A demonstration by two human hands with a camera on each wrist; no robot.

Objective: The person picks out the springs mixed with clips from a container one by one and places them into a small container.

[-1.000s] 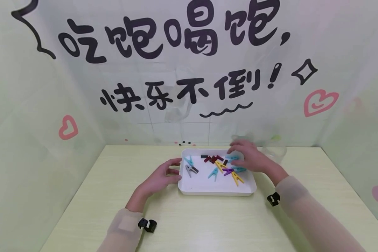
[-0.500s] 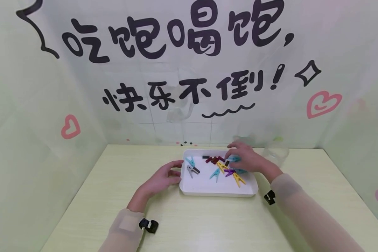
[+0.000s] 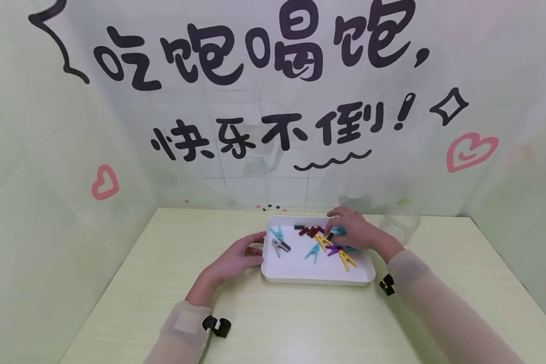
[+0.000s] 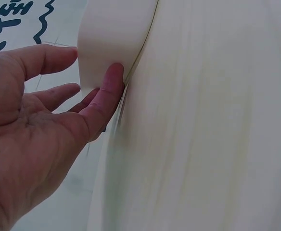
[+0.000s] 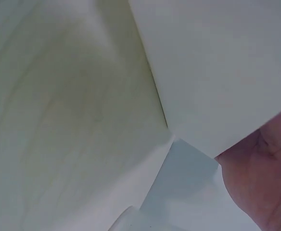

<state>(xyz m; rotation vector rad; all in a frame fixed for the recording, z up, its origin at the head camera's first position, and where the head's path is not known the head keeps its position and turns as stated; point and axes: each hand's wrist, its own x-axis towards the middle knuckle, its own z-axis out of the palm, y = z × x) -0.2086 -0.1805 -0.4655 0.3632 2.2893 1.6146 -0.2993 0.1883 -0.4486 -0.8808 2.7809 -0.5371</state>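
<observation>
A shallow white tray (image 3: 318, 279) holds teal, yellow, purple and grey clothespins with small dark-red and black pieces. My left hand (image 3: 236, 259) lies against the tray's left end; in the left wrist view, its extended fingers (image 4: 112, 79) touch the tray's outer wall (image 4: 109, 33). My right hand (image 3: 356, 231) reaches over the back right rim, fingers apart above a teal clothespin (image 3: 338, 231). Close below it lie a purple clothespin (image 3: 333, 250) and a yellow clothespin (image 3: 348, 260). The right wrist view shows only the palm (image 5: 261, 168) beyond the tray wall (image 5: 217, 72); its fingers are hidden.
A clear plastic container (image 3: 401, 226) stands behind the right forearm, near the table's back edge. The pale wooden table (image 3: 282, 323) meets a printed curtain (image 3: 191, 187) at the back and sides. Black straps with small mounts sit at both wrists.
My right hand has shifted slightly left and lower over the teal clothespins. My left hand stays at the tray's end. The whole head view has drifted a little.
</observation>
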